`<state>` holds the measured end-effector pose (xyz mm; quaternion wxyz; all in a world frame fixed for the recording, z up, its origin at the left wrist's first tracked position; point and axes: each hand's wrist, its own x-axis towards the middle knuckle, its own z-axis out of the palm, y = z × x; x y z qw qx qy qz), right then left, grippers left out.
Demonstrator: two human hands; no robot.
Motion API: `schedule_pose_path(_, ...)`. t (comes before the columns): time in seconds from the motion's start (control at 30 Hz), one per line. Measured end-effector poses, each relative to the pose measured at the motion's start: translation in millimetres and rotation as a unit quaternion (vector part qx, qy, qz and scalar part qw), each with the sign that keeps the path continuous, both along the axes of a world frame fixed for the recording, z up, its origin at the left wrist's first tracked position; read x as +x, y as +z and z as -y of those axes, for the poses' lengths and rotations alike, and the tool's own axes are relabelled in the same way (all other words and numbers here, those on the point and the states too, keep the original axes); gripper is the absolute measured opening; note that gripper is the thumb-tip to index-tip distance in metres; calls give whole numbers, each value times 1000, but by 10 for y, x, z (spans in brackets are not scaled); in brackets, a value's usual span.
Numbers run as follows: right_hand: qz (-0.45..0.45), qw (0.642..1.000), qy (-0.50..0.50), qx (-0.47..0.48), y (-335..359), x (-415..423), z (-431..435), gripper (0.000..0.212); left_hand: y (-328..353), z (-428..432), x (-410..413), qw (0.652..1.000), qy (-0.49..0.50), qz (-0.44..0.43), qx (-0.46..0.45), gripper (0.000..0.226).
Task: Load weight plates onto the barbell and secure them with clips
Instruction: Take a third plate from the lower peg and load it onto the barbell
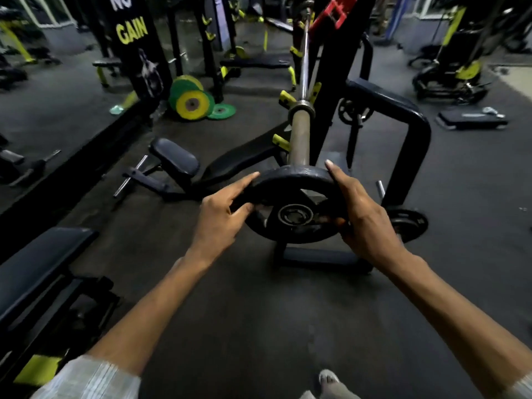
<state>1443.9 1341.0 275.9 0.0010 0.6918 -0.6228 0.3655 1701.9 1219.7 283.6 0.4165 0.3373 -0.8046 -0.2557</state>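
A black round weight plate point(290, 180) with a metal centre hole is held in front of me at the near end of the barbell sleeve point(299, 139). My left hand point(223, 213) grips the plate's left rim and my right hand point(361, 214) grips its right rim. The barbell point(304, 61) runs away from me and rests on the black rack with yellow hooks. The sleeve's tip is hidden behind the plate, so I cannot tell whether the plate is on it. No clip is visible.
Another black plate point(408, 223) hangs low on the rack at the right. Yellow and green plates point(193, 103) lean by a pillar at the back left. A padded bench point(174, 159) lies left of the rack, another bench point(37, 269) at my near left.
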Motion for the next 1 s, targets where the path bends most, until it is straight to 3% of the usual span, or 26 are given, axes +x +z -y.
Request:
schedule_pose_path(0.23,-18,999,-37,14,17,-265,544,124,21,648,-319,1000,-28,2,1,61)
schedule_pose_path(0.67,-13,997,-71,0,3,-1169,2265,117,195,2238,-1315,998,-9,59,-20,53)
schedule_pose_path(1.0,2,998,-66,-2,-19,-1501,2812,112,202,2701,-1640,998,10,58,-24,55)
